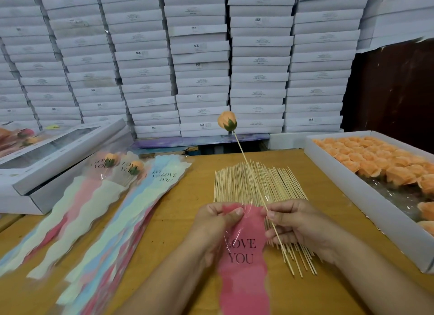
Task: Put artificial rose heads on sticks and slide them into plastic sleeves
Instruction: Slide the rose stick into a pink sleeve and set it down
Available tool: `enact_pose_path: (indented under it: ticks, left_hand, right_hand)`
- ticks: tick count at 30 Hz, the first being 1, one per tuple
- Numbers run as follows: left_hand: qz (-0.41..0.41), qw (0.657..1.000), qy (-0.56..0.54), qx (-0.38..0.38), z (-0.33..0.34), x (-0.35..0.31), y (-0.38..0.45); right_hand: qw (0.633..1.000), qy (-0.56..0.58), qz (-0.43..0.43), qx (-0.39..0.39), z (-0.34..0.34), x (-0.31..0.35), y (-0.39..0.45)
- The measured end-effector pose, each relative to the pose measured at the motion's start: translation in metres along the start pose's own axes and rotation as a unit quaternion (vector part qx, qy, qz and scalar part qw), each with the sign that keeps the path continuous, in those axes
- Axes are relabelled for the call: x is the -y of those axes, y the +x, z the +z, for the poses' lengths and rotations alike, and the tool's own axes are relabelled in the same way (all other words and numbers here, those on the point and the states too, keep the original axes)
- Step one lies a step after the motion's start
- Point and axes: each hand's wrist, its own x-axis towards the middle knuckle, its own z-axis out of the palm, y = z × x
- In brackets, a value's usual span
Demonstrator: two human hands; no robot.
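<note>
While the left hand (217, 218) pinches the top edge of the pink sleeve (244, 256), the right hand (296, 223) pinches a stick (249, 167) topped by an orange rose head (227, 123), just right of the sleeve. Behind the sleeve, loose sticks (258, 183) lie on the counter (178, 216).

On the bench (183, 211), the pile of sticks (258, 185) lies at the middle, with the tray of rose heads (366, 164) along the right edge and the stacked sleeves (112, 216) toward the left. Boxes (54, 150) sit at the far left corner, and a wall of stacked cartons (202, 56) stands behind the far edge.
</note>
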Motion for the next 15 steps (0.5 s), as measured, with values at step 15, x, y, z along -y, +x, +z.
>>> enact_pose_path:
  ticks: [15]
  left_hand:
    - [-0.034, 0.998, -0.003, 0.044, -0.002, -0.005, -0.006]
  right_hand:
    - [0.995, 0.028, -0.053, -0.08, -0.007, 0.023, 0.008]
